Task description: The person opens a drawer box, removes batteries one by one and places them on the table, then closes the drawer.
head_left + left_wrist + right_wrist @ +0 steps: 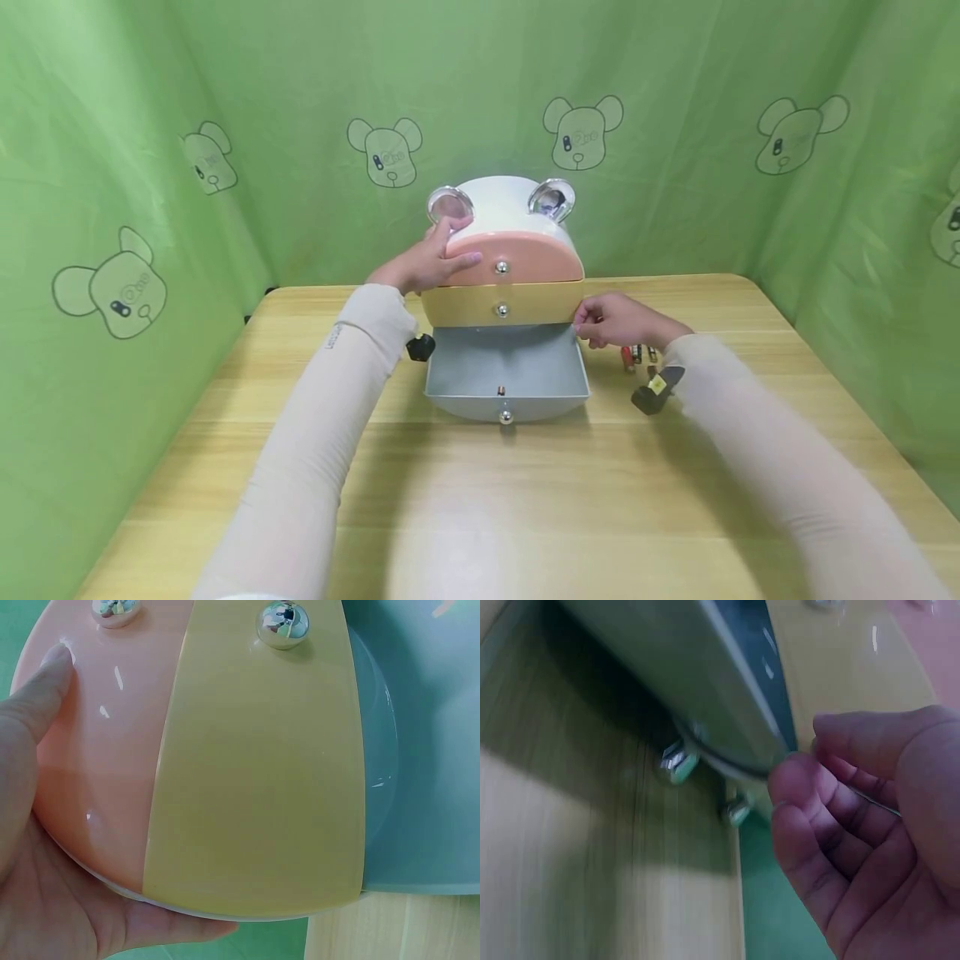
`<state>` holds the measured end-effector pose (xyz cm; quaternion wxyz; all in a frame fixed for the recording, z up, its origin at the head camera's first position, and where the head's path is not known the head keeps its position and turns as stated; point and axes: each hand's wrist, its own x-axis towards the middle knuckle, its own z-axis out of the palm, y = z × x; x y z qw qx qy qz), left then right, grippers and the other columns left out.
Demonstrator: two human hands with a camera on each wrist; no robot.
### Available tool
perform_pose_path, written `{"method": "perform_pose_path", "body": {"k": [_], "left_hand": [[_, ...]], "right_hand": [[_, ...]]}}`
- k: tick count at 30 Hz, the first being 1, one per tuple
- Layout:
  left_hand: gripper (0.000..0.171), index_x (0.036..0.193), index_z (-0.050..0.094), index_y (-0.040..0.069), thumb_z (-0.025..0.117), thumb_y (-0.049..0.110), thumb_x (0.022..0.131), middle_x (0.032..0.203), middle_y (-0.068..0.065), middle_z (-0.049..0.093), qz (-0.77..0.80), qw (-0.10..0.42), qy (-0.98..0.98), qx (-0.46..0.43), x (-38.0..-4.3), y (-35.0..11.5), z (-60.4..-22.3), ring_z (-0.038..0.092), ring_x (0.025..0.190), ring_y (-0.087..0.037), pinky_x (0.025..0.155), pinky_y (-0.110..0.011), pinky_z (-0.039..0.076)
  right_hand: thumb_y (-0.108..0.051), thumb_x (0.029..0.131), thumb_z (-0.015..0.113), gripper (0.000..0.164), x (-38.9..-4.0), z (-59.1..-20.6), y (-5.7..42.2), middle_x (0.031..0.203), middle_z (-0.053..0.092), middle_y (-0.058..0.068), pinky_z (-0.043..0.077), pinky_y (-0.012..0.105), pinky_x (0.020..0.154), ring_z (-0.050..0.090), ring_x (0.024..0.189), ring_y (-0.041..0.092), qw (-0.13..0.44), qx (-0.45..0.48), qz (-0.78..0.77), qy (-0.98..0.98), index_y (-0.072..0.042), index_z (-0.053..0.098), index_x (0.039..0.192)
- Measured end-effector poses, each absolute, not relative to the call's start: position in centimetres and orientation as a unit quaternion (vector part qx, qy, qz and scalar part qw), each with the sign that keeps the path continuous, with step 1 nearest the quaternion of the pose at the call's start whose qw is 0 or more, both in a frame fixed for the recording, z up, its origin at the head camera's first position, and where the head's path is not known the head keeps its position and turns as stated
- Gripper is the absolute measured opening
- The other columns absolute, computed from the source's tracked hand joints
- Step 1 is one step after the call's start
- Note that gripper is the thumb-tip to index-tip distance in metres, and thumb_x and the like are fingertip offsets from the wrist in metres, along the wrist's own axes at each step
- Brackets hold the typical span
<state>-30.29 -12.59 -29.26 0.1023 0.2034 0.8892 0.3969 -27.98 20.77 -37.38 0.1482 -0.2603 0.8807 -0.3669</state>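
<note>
A toy-like cabinet [501, 200] with mirrored round ears stands at the table's far side, its pink drawer [480, 250] and yellow drawer [465, 307] closed. The grey drawer [507, 354] at the bottom is pulled out; a small copper-ended piece [501, 389] lies near its front. My left hand [431, 257] grips the cabinet's left side, thumb [46, 686] on the pink front and fingers behind the edge. With curled fingers, my right hand [618, 319] pinches the grey drawer's right rim near the yellow front; thumb and index fingertips [795, 776] meet at that rim.
Several small batteries [628, 358], one of them red, lie on the wooden table [465, 517] below my right hand. Green curtains [480, 67] with bear heads enclose the back and both sides. A black wrist camera [651, 398] hangs off the right sleeve.
</note>
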Motion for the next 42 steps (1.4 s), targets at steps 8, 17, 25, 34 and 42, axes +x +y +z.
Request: {"method": "perform_pose_path", "body": {"k": [8,17,25,34,42], "left_hand": [[0.077,0.154,0.013,0.027,0.058,0.047,0.094,0.16,-0.007,0.005,0.395,0.1,0.89,0.203,-30.2,-12.6,-29.2,0.012,0.145,-0.029,0.116,-0.05,0.016],[0.076,0.153,0.013,0.025,0.057,0.046,0.095,0.16,-0.009,0.005,0.398,0.098,0.889,0.204,-30.2,-12.6,-29.1,0.012,0.145,-0.029,0.116,-0.048,0.015],[0.078,0.154,0.013,0.027,0.057,0.049,0.093,0.16,-0.008,0.005,0.399,0.098,0.889,0.204,-30.2,-12.6,-29.1,0.013,0.145,-0.029,0.116,-0.049,0.016],[0.079,0.154,0.014,0.026,0.058,0.05,0.093,0.161,-0.005,0.005,0.4,0.097,0.888,0.206,-30.2,-12.4,-29.3,0.011,0.146,-0.028,0.116,-0.05,0.015],[0.078,0.153,0.015,0.025,0.058,0.049,0.093,0.161,-0.004,0.007,0.395,0.087,0.891,0.207,-30.2,-12.5,-29.3,0.011,0.146,-0.027,0.116,-0.049,0.015]], "right_hand": [[-0.005,0.092,0.061,0.01,-27.3,-36.9,19.2,0.069,0.061,0.008,0.048,0.027,0.056,0.057,0.061,0.019,0.179,-0.273,-0.342,0.881,0.004,0.065,0.094],[-0.01,0.093,0.062,0.011,-27.3,-36.4,16.5,0.071,0.06,0.003,0.05,0.031,0.056,0.054,0.061,0.016,0.21,-0.312,-0.311,0.873,0.001,0.066,0.094],[-0.009,0.093,0.06,0.012,-28.2,-36.7,14.5,0.074,0.06,0.006,0.049,0.028,0.06,0.055,0.064,0.015,0.275,-0.339,-0.278,0.856,0.001,0.064,0.097],[-0.013,0.094,0.061,0.017,-29.1,-37.0,12.4,0.095,0.066,0.012,0.055,0.032,0.071,0.065,0.079,0.023,0.346,-0.337,-0.228,0.846,0.001,0.065,0.104],[-0.015,0.094,0.06,0.023,-30.1,-36.9,10.3,0.103,0.065,0.011,0.053,0.032,0.077,0.061,0.082,0.02,0.434,-0.325,-0.184,0.82,-0.008,0.065,0.115]]}}
